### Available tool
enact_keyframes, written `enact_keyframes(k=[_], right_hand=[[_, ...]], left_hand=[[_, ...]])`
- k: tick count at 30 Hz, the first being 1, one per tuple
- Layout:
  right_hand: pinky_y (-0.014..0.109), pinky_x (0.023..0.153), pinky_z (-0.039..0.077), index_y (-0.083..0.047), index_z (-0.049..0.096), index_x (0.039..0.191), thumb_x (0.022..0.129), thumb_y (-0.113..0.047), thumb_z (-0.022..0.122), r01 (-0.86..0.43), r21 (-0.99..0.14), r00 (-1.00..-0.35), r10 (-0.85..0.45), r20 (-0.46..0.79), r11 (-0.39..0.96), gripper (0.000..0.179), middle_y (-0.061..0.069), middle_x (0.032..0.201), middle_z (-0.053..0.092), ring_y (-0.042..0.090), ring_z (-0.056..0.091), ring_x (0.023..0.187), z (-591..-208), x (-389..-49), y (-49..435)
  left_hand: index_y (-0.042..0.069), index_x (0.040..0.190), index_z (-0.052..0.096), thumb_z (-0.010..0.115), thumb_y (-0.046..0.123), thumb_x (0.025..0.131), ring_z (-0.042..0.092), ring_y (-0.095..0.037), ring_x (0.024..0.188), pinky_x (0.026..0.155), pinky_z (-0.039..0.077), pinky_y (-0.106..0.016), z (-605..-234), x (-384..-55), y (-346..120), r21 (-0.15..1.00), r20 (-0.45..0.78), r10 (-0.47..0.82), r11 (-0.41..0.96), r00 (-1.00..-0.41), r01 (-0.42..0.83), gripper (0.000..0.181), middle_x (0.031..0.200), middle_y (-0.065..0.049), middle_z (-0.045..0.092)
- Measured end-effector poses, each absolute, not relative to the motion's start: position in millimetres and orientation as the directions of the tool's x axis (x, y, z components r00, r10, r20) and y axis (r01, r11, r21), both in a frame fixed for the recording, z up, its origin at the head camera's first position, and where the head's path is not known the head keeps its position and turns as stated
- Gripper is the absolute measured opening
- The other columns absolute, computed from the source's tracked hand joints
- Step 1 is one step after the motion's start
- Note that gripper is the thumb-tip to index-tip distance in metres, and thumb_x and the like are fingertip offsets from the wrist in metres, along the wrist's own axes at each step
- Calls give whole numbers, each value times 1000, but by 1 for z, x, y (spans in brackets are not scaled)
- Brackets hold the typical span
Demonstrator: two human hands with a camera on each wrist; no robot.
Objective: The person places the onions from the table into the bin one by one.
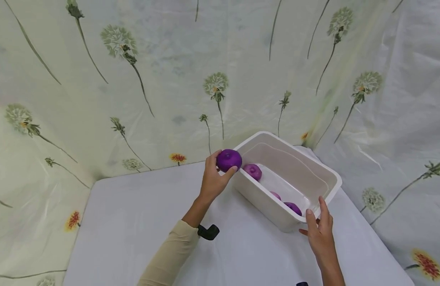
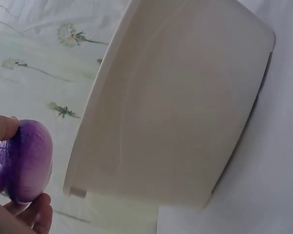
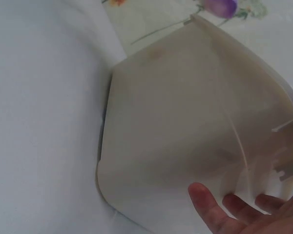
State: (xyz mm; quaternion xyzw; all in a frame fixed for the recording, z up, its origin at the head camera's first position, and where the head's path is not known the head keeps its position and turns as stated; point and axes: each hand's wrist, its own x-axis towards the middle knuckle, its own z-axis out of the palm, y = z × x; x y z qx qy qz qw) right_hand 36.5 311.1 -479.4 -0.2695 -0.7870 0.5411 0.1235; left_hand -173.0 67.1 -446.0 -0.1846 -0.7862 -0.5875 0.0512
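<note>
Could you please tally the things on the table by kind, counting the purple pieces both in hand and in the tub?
Purple onions: 4, one held by the left hand at, three in the tub at
White plastic tub: 1, the right hand against its near end
Total: 5

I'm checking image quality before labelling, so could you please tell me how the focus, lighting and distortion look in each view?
Head view: even, soft light, sharp, edges bowed by the wide lens. Left wrist view: purple ball and tub slightly soft, no glare. Right wrist view: right hand blurred at the frame's edge, tub wall pale and washed out.
</note>
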Motion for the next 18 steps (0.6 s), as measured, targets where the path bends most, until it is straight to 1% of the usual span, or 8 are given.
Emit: enact_keyframes(k=[5, 7, 11, 13, 15, 18], right_hand=[[47, 79, 61, -48, -3, 156, 105, -45, 41, 274, -921, -829, 553, -80, 277, 68, 15, 162, 6, 45, 41, 132, -482, 35, 310], [49, 80, 60, -47, -2, 157, 105, -44, 41, 262, -922, -836, 545, -69, 286, 68, 16, 162, 7, 44, 41, 131, -483, 35, 310], [46, 78, 61, -46, -2, 158, 105, -43, 41, 246, -921, -842, 538, -48, 303, 68, 17, 162, 7, 43, 42, 129, -484, 36, 311], [44, 76, 62, -45, -2, 158, 105, -42, 41, 242, -920, -841, 540, -40, 309, 68, 18, 161, 8, 42, 43, 128, -483, 36, 311], [42, 75, 62, -45, -1, 158, 105, -43, 42, 242, -918, -838, 545, -34, 315, 68, 19, 160, 10, 41, 43, 126, -483, 37, 312], [41, 74, 62, -45, 0, 158, 105, -42, 42, 245, -915, -833, 552, -29, 321, 68, 20, 159, 11, 40, 44, 125, -482, 38, 313]], left_hand=[[12, 149, 41, 74, 39, 87, 54, -25, 128, 103, 49, -46, -438, -170, 87, 896, 289, 289, 253, -913, 364, 75, 148, -10, 47], [13, 148, 43, 74, 41, 87, 56, -25, 128, 102, 50, -46, -437, -168, 94, 888, 289, 306, 270, -907, 373, 74, 147, -10, 49], [15, 145, 47, 75, 43, 85, 61, -23, 123, 99, 52, -46, -437, -165, 108, 846, 316, 341, 321, -886, 425, 72, 141, -7, 55], [16, 144, 48, 75, 43, 85, 62, -22, 121, 103, 47, -48, -437, -163, 114, 822, 332, 357, 343, -873, 454, 71, 139, -6, 58], [17, 144, 49, 75, 45, 85, 61, -21, 122, 108, 40, -51, -437, -162, 119, 803, 341, 372, 363, -863, 473, 70, 138, -4, 60], [18, 144, 49, 73, 46, 85, 58, -20, 125, 108, 32, -55, -437, -158, 126, 786, 344, 391, 376, -853, 490, 70, 138, -3, 61]])
